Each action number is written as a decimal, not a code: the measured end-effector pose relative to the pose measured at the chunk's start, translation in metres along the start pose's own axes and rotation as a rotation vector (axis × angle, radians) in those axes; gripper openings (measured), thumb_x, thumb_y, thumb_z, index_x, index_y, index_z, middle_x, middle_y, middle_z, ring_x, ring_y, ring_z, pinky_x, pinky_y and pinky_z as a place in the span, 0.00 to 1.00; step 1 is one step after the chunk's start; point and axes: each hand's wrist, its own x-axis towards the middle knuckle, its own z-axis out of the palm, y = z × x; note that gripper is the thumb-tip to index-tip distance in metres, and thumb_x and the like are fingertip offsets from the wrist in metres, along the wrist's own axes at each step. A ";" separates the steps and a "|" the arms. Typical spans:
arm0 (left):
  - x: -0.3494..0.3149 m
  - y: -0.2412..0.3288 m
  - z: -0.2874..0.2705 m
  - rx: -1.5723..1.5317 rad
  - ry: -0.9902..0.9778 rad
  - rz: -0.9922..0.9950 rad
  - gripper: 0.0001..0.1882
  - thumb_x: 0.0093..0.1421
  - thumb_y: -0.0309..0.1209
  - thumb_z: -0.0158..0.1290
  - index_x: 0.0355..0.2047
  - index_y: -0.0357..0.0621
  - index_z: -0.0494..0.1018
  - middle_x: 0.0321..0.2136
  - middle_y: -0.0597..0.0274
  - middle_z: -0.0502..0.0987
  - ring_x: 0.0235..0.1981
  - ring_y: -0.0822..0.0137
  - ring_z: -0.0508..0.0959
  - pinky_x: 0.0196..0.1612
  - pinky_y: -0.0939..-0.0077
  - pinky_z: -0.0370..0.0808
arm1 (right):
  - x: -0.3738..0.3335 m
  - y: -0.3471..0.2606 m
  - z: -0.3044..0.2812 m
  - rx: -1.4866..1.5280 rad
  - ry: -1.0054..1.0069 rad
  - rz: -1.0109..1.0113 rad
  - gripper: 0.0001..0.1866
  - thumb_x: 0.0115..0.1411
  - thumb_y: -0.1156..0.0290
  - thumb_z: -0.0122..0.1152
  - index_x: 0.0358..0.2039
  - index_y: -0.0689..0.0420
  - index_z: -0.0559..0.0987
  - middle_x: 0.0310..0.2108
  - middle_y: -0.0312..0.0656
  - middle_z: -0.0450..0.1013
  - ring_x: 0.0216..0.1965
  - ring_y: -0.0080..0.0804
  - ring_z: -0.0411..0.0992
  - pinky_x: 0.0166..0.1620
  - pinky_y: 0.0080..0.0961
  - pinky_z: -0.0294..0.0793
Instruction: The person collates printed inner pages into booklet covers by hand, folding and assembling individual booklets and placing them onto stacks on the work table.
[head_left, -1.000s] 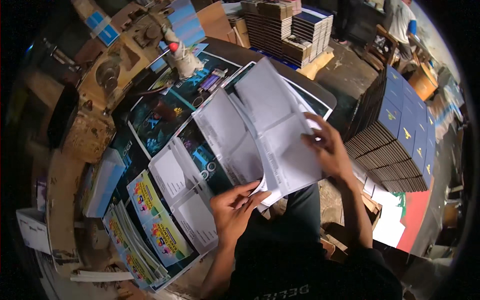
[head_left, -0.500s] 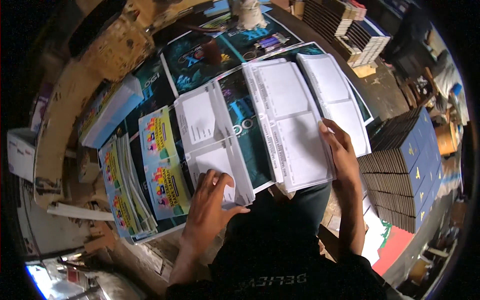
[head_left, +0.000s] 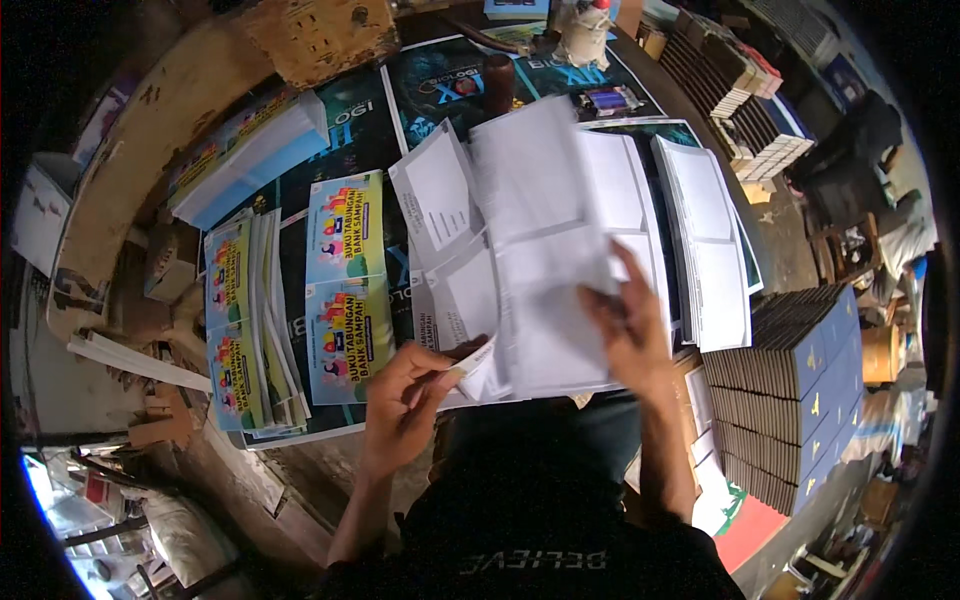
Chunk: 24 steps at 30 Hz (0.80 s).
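Observation:
My left hand pinches the curled lower corner of some printed white sheets on the left-middle pile. A large white sheet lies tilted over those sheets, its right edge blurred by motion. At that edge is my right hand, thumb over the paper; its fingers are smeared, so I cannot tell whether they grip it. Behind the right hand lies another pile of white printed sheets. Left of my left hand rests a colourful yellow-and-blue cover sheet.
Stacked covers and a thick blue-edged pile lie at the left. A white sheet stack is at the right. Blue-covered books stand beside the table. A wrapped bottle and a brown wooden handle stand at the back.
The right hand has moved left from the right-middle pile, and a white sheet now lies across the left pile. My left hand has closed on the sheets' corner. The view has shifted slightly.

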 end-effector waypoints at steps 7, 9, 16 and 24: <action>0.011 0.013 -0.048 0.575 -0.059 0.132 0.17 0.55 0.27 0.63 0.46 0.42 0.77 0.50 0.54 0.79 0.52 0.57 0.79 0.56 0.62 0.75 | 0.005 0.020 0.037 0.000 -0.085 -0.046 0.29 0.64 0.77 0.52 0.66 0.65 0.59 0.63 0.53 0.61 0.66 0.40 0.58 0.66 0.30 0.56; 0.007 0.009 -0.082 0.815 -0.158 0.101 0.26 0.51 0.32 0.67 0.51 0.45 0.76 0.52 0.52 0.77 0.59 0.55 0.73 0.65 0.61 0.65 | 0.004 0.009 0.040 0.034 -0.021 0.097 0.29 0.66 0.70 0.53 0.65 0.65 0.62 0.63 0.53 0.62 0.65 0.40 0.60 0.67 0.31 0.54; -0.016 -0.028 -0.125 0.847 -0.259 0.046 0.32 0.50 0.34 0.68 0.57 0.50 0.73 0.59 0.56 0.72 0.66 0.62 0.63 0.67 0.63 0.61 | 0.011 -0.010 0.053 -0.045 -0.080 0.096 0.33 0.65 0.65 0.59 0.65 0.67 0.60 0.58 0.54 0.68 0.56 0.38 0.70 0.59 0.31 0.69; -0.046 -0.049 -0.107 0.254 0.599 0.153 0.10 0.70 0.28 0.47 0.48 0.37 0.70 0.19 0.69 0.63 0.23 0.81 0.61 0.24 0.80 0.59 | 0.017 0.010 0.109 -0.015 -0.022 -0.312 0.32 0.65 0.75 0.55 0.67 0.64 0.57 0.46 0.51 0.74 0.44 0.29 0.76 0.48 0.24 0.75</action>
